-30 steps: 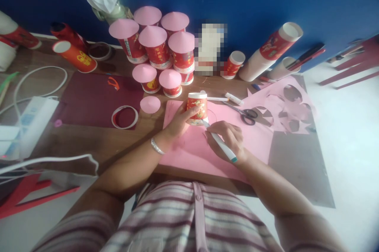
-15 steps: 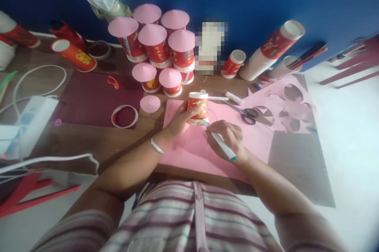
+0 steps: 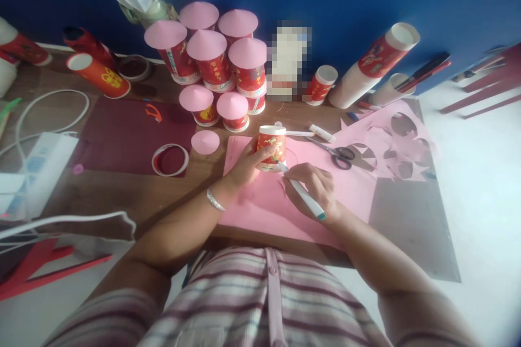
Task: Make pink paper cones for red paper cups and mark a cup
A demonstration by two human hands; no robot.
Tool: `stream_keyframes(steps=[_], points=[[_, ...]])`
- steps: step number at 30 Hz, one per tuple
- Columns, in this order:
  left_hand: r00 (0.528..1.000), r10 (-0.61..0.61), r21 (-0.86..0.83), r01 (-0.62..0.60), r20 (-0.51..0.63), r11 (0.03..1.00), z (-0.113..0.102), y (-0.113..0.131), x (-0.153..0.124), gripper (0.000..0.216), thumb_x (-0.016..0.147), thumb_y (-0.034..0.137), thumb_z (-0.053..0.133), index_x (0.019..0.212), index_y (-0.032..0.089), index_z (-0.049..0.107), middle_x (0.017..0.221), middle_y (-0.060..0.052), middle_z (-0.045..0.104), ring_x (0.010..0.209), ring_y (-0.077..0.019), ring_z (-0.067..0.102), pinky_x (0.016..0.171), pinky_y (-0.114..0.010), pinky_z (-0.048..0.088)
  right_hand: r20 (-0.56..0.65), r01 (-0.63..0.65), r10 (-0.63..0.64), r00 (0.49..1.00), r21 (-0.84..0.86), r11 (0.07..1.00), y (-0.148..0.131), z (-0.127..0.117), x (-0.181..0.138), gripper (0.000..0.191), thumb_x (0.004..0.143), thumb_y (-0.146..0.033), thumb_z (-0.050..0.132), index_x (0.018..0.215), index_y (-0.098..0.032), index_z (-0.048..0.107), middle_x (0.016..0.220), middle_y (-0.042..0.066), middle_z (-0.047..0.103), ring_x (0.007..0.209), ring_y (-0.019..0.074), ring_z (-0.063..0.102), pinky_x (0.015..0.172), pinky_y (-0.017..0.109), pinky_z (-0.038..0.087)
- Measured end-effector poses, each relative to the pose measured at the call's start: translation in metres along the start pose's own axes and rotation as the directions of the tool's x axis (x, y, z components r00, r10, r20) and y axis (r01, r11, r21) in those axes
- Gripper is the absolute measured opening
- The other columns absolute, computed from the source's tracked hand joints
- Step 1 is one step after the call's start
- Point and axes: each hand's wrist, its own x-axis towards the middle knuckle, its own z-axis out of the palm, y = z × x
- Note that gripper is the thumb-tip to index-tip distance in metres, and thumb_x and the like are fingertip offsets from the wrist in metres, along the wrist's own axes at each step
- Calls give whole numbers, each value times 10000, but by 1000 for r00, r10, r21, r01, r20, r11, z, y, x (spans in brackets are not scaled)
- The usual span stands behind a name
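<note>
A red paper cup (image 3: 271,145) stands upside down on a pink paper sheet (image 3: 260,208) at the table's middle. My left hand (image 3: 244,168) is wrapped round the cup's left side and holds it down. My right hand (image 3: 315,188) grips a white pen (image 3: 303,197) with a green end, its tip touching the sheet at the cup's lower right rim.
Several red cups with pink cone lids (image 3: 211,62) are stacked behind. Scissors (image 3: 337,154), a glue stick (image 3: 321,133), a pink disc (image 3: 205,142), a tape ring (image 3: 170,159) and cut pink scrap (image 3: 394,143) lie around. A power strip (image 3: 40,170) with cables lies at left.
The pen tip has crept slightly along the cup's rim. The view tilted down a little. Both hands otherwise keep their hold.
</note>
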Motion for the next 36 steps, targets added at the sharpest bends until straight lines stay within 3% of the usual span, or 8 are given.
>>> stream_keyframes(steps=[23, 36], points=[[999, -20, 32, 21, -41, 999, 2, 3, -2, 386, 813, 468, 805, 1074, 205, 696, 957, -42, 701, 921, -217, 658, 816, -350, 509, 32, -21, 20, 999, 17, 1000, -3, -1, -3, 240, 906, -67, 660, 1077, -218, 586, 781, 6, 700, 640, 155, 694, 578, 252, 556], [999, -36, 13, 36, -28, 999, 1, 2, -2, 386, 817, 453, 821, 1086, 208, 692, 930, -21, 661, 858, -176, 621, 792, -325, 503, 9, 8, -8, 1000, -2, 1000, -4, -2, 0, 239, 887, -36, 691, 1035, -191, 585, 766, 19, 678, 625, 153, 662, 560, 256, 540]])
